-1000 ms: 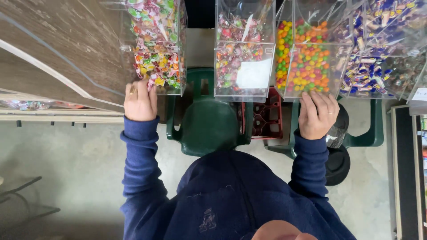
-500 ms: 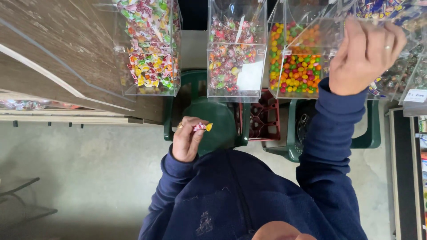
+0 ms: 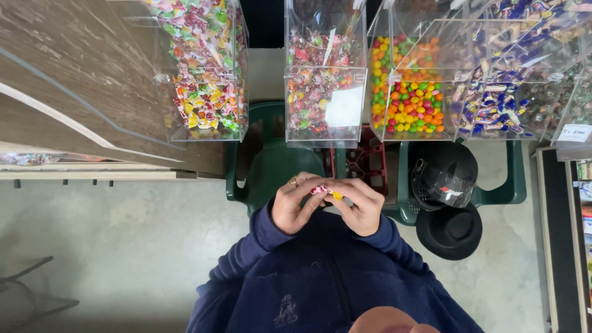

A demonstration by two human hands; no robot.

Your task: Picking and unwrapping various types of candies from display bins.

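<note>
My left hand (image 3: pixel 297 206) and my right hand (image 3: pixel 359 205) meet in front of my chest, both pinching one small wrapped candy (image 3: pixel 325 192) with a pink-red wrapper and a yellow end. A ring shows on my left hand. Above the hands hang clear plastic candy bins: one with mixed wrapped sweets (image 3: pixel 206 80), one with pink and red wrapped sweets (image 3: pixel 320 86), one with round coloured candies (image 3: pixel 410 98), and one with blue-wrapped sweets (image 3: pixel 499 92). My dark blue sleeves and jacket fill the lower middle.
Two green plastic chairs (image 3: pixel 265 160) (image 3: pixel 505 185) stand under the bins, with a red crate (image 3: pixel 367 163) between them. A black helmet (image 3: pixel 443 176) and a black round hat (image 3: pixel 450 229) rest at the right. A wooden counter (image 3: pixel 74 80) lies at left; grey concrete floor below.
My left hand came down from the leftmost bin with a candy. My right hand dropped from the bins at the upper right and joined it on the candy.
</note>
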